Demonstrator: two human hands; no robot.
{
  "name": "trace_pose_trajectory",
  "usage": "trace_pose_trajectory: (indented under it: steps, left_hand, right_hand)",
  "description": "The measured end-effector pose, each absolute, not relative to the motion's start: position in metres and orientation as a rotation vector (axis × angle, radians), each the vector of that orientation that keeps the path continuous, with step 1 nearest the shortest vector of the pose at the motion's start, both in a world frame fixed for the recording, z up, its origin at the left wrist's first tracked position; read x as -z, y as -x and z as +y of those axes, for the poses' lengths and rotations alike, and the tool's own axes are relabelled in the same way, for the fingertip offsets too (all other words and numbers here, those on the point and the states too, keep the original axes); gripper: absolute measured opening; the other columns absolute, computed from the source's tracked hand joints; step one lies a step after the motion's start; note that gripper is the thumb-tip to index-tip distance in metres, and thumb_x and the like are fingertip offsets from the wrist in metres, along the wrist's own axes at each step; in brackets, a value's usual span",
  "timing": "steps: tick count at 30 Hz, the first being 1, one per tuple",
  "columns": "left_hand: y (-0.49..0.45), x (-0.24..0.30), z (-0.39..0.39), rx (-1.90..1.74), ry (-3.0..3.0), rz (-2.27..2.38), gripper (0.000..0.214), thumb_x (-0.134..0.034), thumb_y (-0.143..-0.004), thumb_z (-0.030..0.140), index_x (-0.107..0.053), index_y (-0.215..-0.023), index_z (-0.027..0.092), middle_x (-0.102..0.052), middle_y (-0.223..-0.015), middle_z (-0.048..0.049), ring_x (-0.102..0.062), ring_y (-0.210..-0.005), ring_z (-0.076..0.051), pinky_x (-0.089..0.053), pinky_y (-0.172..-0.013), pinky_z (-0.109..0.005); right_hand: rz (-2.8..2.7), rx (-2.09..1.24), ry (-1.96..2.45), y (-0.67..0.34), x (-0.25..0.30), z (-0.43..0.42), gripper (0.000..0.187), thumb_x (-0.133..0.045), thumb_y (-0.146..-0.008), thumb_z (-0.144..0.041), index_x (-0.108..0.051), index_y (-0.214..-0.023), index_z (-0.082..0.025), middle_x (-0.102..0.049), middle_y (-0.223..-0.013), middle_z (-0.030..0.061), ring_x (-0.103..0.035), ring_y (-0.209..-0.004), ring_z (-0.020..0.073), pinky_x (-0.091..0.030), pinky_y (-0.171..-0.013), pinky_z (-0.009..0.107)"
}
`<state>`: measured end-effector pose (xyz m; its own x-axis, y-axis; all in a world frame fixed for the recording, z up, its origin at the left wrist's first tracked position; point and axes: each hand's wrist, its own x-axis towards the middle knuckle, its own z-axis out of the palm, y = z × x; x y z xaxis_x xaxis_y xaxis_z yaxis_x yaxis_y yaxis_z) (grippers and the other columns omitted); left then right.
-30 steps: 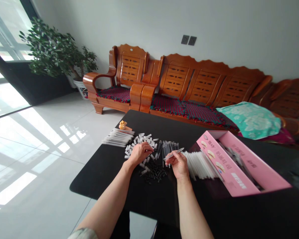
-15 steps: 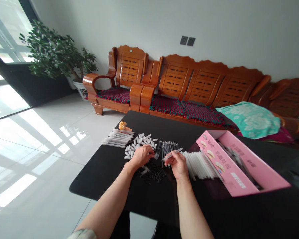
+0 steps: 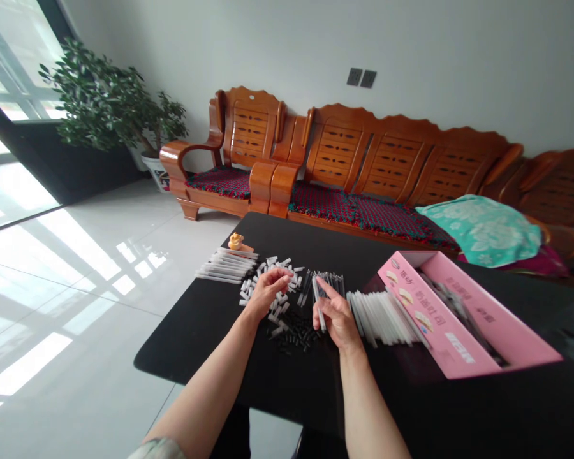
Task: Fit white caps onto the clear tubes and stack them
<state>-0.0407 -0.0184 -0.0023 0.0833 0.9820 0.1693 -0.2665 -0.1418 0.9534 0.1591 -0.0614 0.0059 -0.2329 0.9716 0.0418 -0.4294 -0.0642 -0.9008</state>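
In my right hand (image 3: pixel 340 320) is a pale pen (image 3: pixel 321 312), turned nearly upright, with the index finger stretched along it. My left hand (image 3: pixel 268 292) hovers over a heap of white pen caps (image 3: pixel 247 294); its thumb and fingertips come together, and what they hold, if anything, is too small to make out. Small black plugs (image 3: pixel 299 338) are strewn between the hands. Behind the right hand lie thin pen refills (image 3: pixel 335 282). A row of translucent white pen barrels (image 3: pixel 382 319) lies to its right.
White pens (image 3: pixel 224 265) lie stacked at the black table's (image 3: pixel 196 347) left edge, beside a small orange figurine (image 3: pixel 236 241). On the right stands a pink box (image 3: pixel 425 322) with dark items inside. A wooden sofa (image 3: pixel 387 159) is behind the table.
The pen in my right hand has swung from slanting sideways to nearly upright, and the index finger has straightened. My left hand has lifted slightly and shifted left, off the caps.
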Motion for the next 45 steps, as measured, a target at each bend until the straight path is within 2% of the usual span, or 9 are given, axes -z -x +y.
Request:
trace_pose_trajectory:
  steps: [2, 5, 7, 11, 14, 17, 34, 39, 45]
  left_hand:
    - [0.04, 0.004, -0.018, -1.358, -1.105, 0.829, 0.033, -0.071, -0.076, 0.041, -0.065, -0.092, 0.012, -0.057, -0.067, 0.0, -0.049, -0.057, -0.008, -0.04, -0.056, -0.021]
    - [0.038, 0.007, -0.017, -1.347, -1.047, 0.796, 0.031, -0.073, -0.076, 0.039, -0.063, -0.088, 0.012, -0.056, -0.067, 0.0004, -0.049, -0.056, -0.007, -0.039, -0.054, -0.02]
    - [0.038, 0.008, -0.016, -1.336, -1.042, 0.782, 0.03, -0.073, -0.076, 0.038, -0.063, -0.086, 0.012, -0.057, -0.067, 0.0005, -0.049, -0.055, -0.007, -0.039, -0.053, -0.019]
    - [0.037, 0.01, -0.017, -1.299, -1.032, 0.776, 0.032, -0.074, -0.075, 0.04, -0.062, -0.086, 0.012, -0.059, -0.07, 0.0003, -0.051, -0.056, -0.007, -0.041, -0.053, -0.019]
    - [0.035, 0.01, -0.018, -1.258, -1.011, 0.777, 0.035, -0.075, -0.073, 0.042, -0.062, -0.087, 0.013, -0.062, -0.072, -0.0007, -0.055, -0.057, -0.008, -0.044, -0.054, -0.02]
    - [0.034, 0.011, -0.019, -1.225, -0.998, 0.777, 0.037, -0.077, -0.07, 0.043, -0.062, -0.084, 0.013, -0.064, -0.073, -0.0012, -0.058, -0.057, -0.009, -0.045, -0.054, -0.02]
    - [0.025, 0.007, -0.025, -1.152, -1.045, 0.792, 0.037, -0.078, -0.069, 0.042, -0.063, -0.083, 0.011, -0.066, -0.066, -0.0027, -0.061, -0.056, -0.012, -0.05, -0.055, -0.023]
    - [0.025, 0.014, -0.023, -1.095, -1.143, 0.781, 0.04, -0.075, -0.073, 0.043, -0.068, -0.094, 0.01, -0.066, -0.066, -0.0033, -0.062, -0.057, -0.012, -0.052, -0.058, -0.024]
    - [0.027, 0.01, -0.024, -1.04, -1.286, 0.84, 0.038, -0.069, -0.078, 0.046, -0.07, -0.092, 0.01, -0.063, -0.064, -0.0029, -0.058, -0.051, -0.011, -0.049, -0.049, -0.02]
  right_hand:
    - [-1.001, -1.576, 0.736, -0.16, -0.006, -0.062, 0.064, -0.072, -0.076, -0.029, -0.049, -0.136, -0.025, -0.062, -0.056, -0.0058, -0.053, -0.04, 0.0112, -0.045, -0.038, 0.021]
    - [-0.938, -1.554, 0.717, -0.164, -0.001, -0.059, 0.033, -0.068, -0.08, -0.032, -0.066, -0.11, -0.019, -0.065, -0.059, -0.0015, -0.059, -0.045, 0.0127, -0.048, -0.041, 0.022]
    - [-0.892, -1.538, 0.695, -0.167, 0.003, -0.056, 0.026, -0.067, -0.079, -0.033, -0.069, -0.1, -0.017, -0.07, -0.068, 0.0029, -0.066, -0.054, 0.0154, -0.054, -0.048, 0.025]
    - [-0.795, -1.458, 0.657, -0.17, 0.008, -0.053, 0.031, -0.075, -0.072, -0.025, -0.069, -0.102, -0.02, -0.074, -0.08, 0.0032, -0.071, -0.068, 0.0163, -0.059, -0.062, 0.027]
    - [-0.758, -1.402, 0.646, -0.169, 0.007, -0.051, 0.019, -0.071, -0.079, -0.029, -0.068, -0.096, -0.02, -0.07, -0.067, -0.0008, -0.065, -0.054, 0.0123, -0.055, -0.05, 0.023]
    - [-0.747, -1.353, 0.673, -0.168, 0.007, -0.049, 0.022, -0.069, -0.081, -0.034, -0.069, -0.095, -0.017, -0.067, -0.06, -0.0018, -0.057, -0.043, 0.0103, -0.048, -0.039, 0.021]
    - [-0.854, -1.389, 0.772, -0.161, 0.008, -0.051, 0.022, -0.07, -0.08, -0.03, -0.07, -0.093, -0.013, -0.072, -0.067, 0.0038, -0.066, -0.049, 0.0149, -0.054, -0.044, 0.024]
    - [-0.873, -1.398, 0.774, -0.16, 0.006, -0.053, 0.021, -0.069, -0.08, -0.032, -0.069, -0.09, -0.013, -0.073, -0.067, 0.0052, -0.068, -0.05, 0.0171, -0.055, -0.045, 0.026]
    - [-0.868, -1.392, 0.787, -0.16, 0.008, -0.051, 0.022, -0.068, -0.081, -0.032, -0.069, -0.091, -0.013, -0.073, -0.067, 0.0057, -0.069, -0.05, 0.018, -0.056, -0.044, 0.027]
